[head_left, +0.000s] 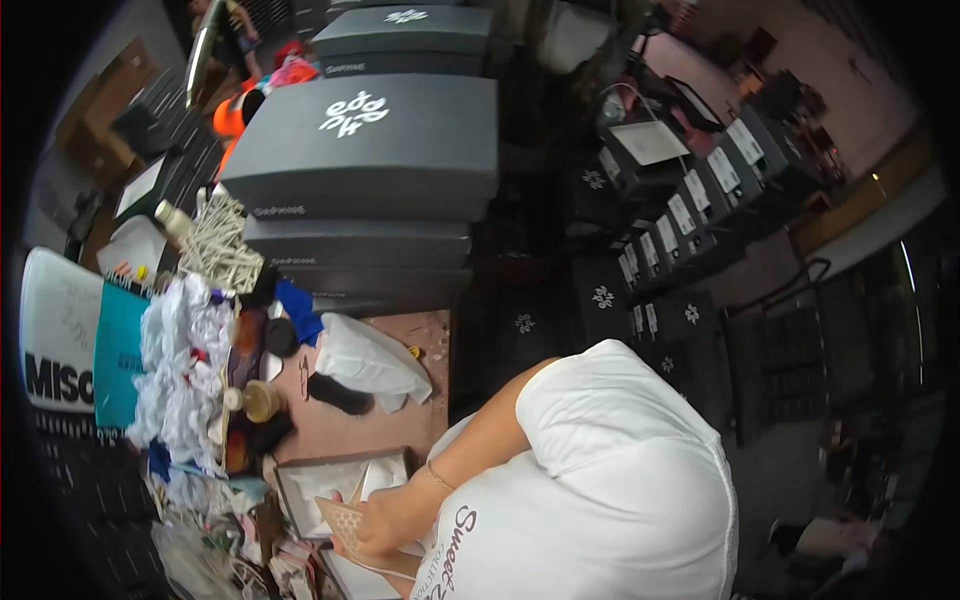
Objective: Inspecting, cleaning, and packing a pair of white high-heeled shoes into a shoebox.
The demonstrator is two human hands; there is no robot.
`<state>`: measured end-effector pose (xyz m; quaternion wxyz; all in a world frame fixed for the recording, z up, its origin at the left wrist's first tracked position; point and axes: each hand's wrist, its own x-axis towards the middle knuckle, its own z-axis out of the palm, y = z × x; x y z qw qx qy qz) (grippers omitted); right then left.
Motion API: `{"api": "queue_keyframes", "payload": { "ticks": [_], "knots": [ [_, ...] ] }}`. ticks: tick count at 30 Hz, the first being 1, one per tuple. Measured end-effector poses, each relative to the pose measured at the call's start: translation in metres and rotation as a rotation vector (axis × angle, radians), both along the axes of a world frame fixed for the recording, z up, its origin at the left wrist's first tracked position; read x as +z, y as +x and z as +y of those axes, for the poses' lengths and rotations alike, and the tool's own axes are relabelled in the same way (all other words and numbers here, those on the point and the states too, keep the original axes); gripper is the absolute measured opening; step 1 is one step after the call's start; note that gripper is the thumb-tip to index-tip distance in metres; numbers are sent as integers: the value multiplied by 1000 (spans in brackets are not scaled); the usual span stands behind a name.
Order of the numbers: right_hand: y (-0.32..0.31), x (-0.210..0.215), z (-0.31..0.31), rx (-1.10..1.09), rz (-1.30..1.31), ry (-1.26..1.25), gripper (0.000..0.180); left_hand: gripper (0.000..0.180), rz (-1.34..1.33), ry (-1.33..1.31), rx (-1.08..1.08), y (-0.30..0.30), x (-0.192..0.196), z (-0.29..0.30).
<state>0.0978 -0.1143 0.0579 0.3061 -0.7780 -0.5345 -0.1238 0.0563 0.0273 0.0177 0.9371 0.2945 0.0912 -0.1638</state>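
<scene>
My right hand (385, 522), with a thin bracelet at the wrist, is closed round a beige pointed-toe shoe (345, 518) with a woven-looking pattern. The toe points up and left. Pinkish fingertips show beside the shoe; they may belong to my left hand, which is otherwise hidden behind the shoe and my right hand. Just beyond the shoe lies an open shoebox (290, 490) with a pale inside. White paper (376, 478) lies in it, next to my hand.
Grey lidded shoeboxes (400, 150) are stacked high at the far side. On the brown worktop (340, 425) lie a white cloth-like bundle (370, 360) and a dark pad (338, 394). Crumpled white paper (180, 360) and a small jar (262, 401) crowd the left. More shoeboxes (690, 210) line the right.
</scene>
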Motion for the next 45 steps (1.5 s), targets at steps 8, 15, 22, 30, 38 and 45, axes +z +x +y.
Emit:
{"api": "queue_keyframes", "payload": {
  "ticks": [8,15,22,30,38,45],
  "knots": [
    [51,-20,-36,-156,1606,701,23,69,122,-90,-19,5,-18,19],
    [90,-30,-42,-155,1821,751,30,66,151,-5,172,-1,0,25],
    [218,13,-16,-276,923,460,23,67,183,162,466,-26,10,31],
    [262,-28,56,-246,138,32,35,67,210,140,412,-21,21,15],
    [282,-96,68,-174,216,154,49,70,215,135,453,-28,17,27],
    [290,-54,38,-415,105,396,46,68,163,105,415,-34,15,28]
  ]
}}
